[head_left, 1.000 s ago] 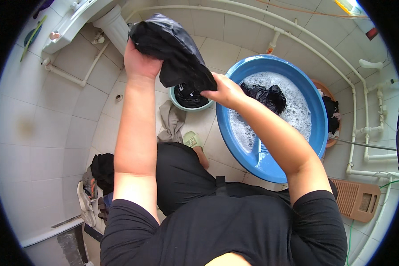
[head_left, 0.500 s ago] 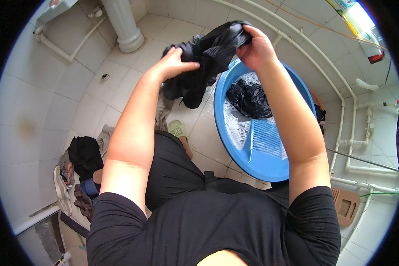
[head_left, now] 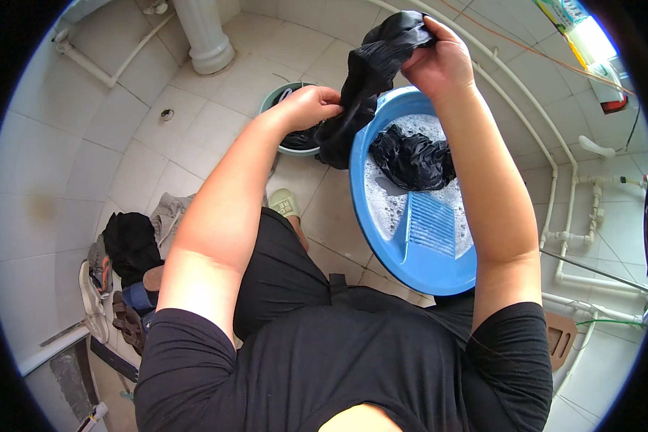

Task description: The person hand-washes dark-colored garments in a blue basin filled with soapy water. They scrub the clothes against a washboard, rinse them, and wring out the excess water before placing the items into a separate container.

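A black garment (head_left: 371,72) hangs in a long bunch between my two hands, raised above the floor and the left rim of the blue tub. My right hand (head_left: 446,63) grips its upper end, fingers wrapped round the cloth. Lower down on the left, my left hand (head_left: 308,108) pinches the garment's side between thumb and fingers. In the blue washtub (head_left: 403,268), soapy water surrounds another black wet garment (head_left: 410,160), lying above the ribbed washboard part (head_left: 430,225). A pale green basin (head_left: 297,152) with dark cloth in it stands behind my left hand, partly hidden.
Shoes (head_left: 93,302) and a heap of dark and grey clothes (head_left: 133,248) lie along the left wall. A white pedestal (head_left: 207,50) stands at the back left. White pipes (head_left: 554,201) run along the right wall. A green slipper (head_left: 284,203) is on my foot.
Both hands have moved right with the black garment, the right one also upward. The garment now hangs longer and narrower, and the pale green basin behind it has come into sight.
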A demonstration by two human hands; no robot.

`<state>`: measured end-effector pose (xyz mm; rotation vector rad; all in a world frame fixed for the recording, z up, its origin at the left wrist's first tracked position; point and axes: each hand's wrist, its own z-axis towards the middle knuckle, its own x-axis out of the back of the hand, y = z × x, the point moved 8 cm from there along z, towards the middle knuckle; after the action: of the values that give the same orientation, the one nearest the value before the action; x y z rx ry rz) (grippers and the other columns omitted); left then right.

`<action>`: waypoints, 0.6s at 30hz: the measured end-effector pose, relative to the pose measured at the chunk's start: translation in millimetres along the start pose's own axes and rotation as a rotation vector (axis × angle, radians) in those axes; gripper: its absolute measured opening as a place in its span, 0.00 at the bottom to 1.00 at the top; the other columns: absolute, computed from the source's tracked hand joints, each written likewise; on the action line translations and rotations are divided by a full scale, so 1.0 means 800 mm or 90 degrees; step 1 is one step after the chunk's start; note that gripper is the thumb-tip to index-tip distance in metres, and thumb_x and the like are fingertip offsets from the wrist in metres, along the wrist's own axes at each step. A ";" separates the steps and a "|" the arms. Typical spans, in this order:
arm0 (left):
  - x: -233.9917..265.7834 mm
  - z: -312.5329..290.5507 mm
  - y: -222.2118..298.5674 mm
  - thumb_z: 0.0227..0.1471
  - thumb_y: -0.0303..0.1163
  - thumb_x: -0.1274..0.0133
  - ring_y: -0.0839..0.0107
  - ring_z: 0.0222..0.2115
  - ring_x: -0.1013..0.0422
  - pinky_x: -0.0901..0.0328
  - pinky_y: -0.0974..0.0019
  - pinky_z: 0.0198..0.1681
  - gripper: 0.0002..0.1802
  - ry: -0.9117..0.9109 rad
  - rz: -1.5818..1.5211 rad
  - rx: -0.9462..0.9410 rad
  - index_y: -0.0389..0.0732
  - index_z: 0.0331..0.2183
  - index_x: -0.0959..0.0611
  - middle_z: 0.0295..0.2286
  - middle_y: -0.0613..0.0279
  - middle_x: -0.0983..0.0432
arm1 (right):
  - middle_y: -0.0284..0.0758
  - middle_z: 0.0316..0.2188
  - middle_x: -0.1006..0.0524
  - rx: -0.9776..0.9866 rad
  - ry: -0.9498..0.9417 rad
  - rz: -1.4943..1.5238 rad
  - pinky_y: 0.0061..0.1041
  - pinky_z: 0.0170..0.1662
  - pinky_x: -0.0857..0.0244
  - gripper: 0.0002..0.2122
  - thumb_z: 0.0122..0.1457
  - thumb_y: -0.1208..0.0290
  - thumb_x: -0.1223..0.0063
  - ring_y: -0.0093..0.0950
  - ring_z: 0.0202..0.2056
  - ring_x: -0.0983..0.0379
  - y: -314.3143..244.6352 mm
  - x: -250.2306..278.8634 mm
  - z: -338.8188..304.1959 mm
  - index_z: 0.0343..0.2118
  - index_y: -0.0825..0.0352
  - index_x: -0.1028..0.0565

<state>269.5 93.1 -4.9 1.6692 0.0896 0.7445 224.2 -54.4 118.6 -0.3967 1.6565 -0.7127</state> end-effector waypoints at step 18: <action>0.059 -0.007 0.057 0.54 0.36 0.51 0.85 0.26 0.38 0.40 0.78 0.32 0.11 0.123 -0.386 -0.117 0.38 0.31 0.24 0.24 0.74 0.30 | 0.42 0.32 0.24 0.076 0.178 -0.037 0.42 0.46 0.36 0.12 0.58 0.67 0.64 0.40 0.36 0.28 -0.089 0.159 -0.015 0.31 0.69 0.28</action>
<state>288.7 107.4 56.8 1.2896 0.6168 0.4288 176.6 -183.5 69.4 -0.2697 1.8589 -0.9402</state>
